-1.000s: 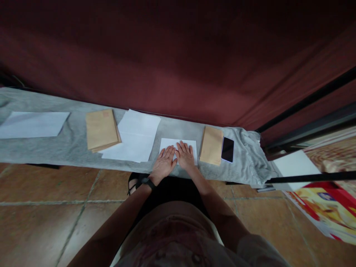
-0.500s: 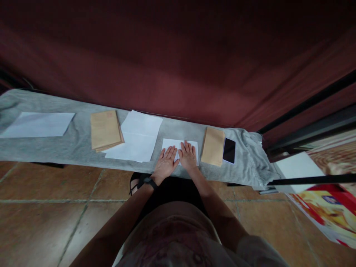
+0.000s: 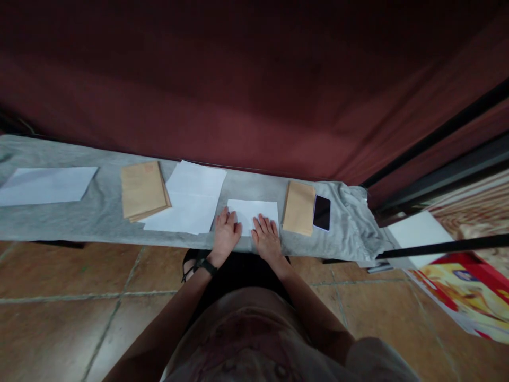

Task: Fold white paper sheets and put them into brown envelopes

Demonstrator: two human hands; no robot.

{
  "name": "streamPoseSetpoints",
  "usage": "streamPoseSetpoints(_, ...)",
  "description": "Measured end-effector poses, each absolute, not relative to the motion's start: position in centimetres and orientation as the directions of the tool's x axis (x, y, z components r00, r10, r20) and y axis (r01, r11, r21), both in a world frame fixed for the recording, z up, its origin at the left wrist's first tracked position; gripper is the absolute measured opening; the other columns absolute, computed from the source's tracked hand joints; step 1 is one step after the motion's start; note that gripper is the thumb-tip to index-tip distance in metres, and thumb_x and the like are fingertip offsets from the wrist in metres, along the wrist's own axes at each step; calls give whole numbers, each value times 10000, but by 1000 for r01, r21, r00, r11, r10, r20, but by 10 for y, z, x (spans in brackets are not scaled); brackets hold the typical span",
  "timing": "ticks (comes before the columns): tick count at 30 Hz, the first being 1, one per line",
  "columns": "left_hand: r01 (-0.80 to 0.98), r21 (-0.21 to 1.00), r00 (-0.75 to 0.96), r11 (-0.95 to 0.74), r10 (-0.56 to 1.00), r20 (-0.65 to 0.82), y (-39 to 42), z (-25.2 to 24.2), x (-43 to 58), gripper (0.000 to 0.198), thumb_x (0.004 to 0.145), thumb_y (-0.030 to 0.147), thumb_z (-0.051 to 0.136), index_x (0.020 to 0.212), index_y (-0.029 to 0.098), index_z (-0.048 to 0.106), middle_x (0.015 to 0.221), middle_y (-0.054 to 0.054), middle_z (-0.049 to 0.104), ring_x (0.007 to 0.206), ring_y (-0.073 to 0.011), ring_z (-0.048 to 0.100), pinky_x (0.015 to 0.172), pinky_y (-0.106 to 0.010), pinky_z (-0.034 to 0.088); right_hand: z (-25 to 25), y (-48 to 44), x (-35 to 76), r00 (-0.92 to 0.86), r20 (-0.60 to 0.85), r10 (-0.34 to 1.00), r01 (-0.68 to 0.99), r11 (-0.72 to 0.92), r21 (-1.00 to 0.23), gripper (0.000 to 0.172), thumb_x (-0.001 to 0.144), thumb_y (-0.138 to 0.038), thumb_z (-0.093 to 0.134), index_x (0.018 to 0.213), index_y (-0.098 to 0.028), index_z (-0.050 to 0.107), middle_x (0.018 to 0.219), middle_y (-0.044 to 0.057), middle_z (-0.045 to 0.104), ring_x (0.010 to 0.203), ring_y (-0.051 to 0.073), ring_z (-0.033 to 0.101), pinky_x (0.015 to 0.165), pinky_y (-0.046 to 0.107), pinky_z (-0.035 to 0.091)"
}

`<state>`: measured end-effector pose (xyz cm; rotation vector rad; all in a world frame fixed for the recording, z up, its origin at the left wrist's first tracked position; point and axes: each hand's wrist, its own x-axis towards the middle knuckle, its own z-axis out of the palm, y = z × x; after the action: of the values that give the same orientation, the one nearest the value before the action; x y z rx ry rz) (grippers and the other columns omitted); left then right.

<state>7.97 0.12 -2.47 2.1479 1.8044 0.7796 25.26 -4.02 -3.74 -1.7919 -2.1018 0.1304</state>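
A small white sheet of paper [image 3: 247,215], perhaps folded, lies flat in front of me on the grey cloth. My left hand [image 3: 226,233], with a dark watch on its wrist, rests at the sheet's left edge; its fingers are slightly bent and apart, gripping nothing. On the lower right part of the same sheet lies my right hand [image 3: 267,237], palm down with fingers spread. To the left, larger white sheets [image 3: 194,199] with a crease lie partly under a stack of brown envelopes [image 3: 143,191]. Another stack of brown envelopes [image 3: 299,208] sits just right of my right hand.
A phone [image 3: 322,213] lies dark-screened beside the right envelopes. More white paper [image 3: 50,184] is at the far left. The narrow cloth-covered table [image 3: 107,212] backs onto a dark red curtain [image 3: 238,127]. A black bar [image 3: 445,248] and a red-yellow box [image 3: 465,289] stand at right.
My hands have moved apart: the left slid to the sheet's left edge, the right drew back toward its lower right. More of the sheet's middle shows. The view shifted slightly.
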Motion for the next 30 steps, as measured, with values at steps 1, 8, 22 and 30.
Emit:
streamPoseSetpoints(1, 825, 529, 79, -202, 966, 246, 3, -24, 80, 530, 941, 347, 500, 1433, 154, 535, 1620, -152, 386, 1479, -327, 392, 1191, -519, 367, -37, -41, 252, -116, 222, 968, 933, 183, -309, 488, 1057, -342, 428, 1532, -237, 450, 1603, 68, 429, 1480, 277, 398, 1249, 519, 240)
streamPoseSetpoints(8, 738, 672, -13, -63, 994, 107, 23, -7, 74, 557, 906, 371, 550, 1401, 116, 536, 1435, -186, 585, 1405, -327, 490, 1125, -460, 457, -32, -41, 252, -119, 224, 967, 932, 187, -310, 478, 1057, -326, 427, 1521, -219, 469, 1605, 78, 420, 1485, 288, 390, 1247, 529, 252)
streamPoseSetpoints(22, -69, 989, -129, 133, 982, -141, 9, 22, 90, 727, 768, 312, 713, 1446, 158, 500, 970, -51, 728, 806, -191, 701, 765, -343, 586, -20, -39, 253, -122, 188, 975, 876, 195, -441, 558, 976, -295, 559, 1507, -146, 476, 1569, 135, 468, 1453, 273, 446, 1243, 454, 310)
streamPoseSetpoints(30, -63, 991, -131, 116, 984, -124, 7, 50, 96, 582, 973, 598, 466, 1400, 210, 545, 1453, -137, 574, 1327, -255, 562, 954, -365, 569, 14, -11, 230, 249, 36, 968, 137, 2, -991, 517, 1075, -447, 279, 1384, -154, 573, 1292, 122, 710, 1189, 229, 684, 1022, 400, 565)
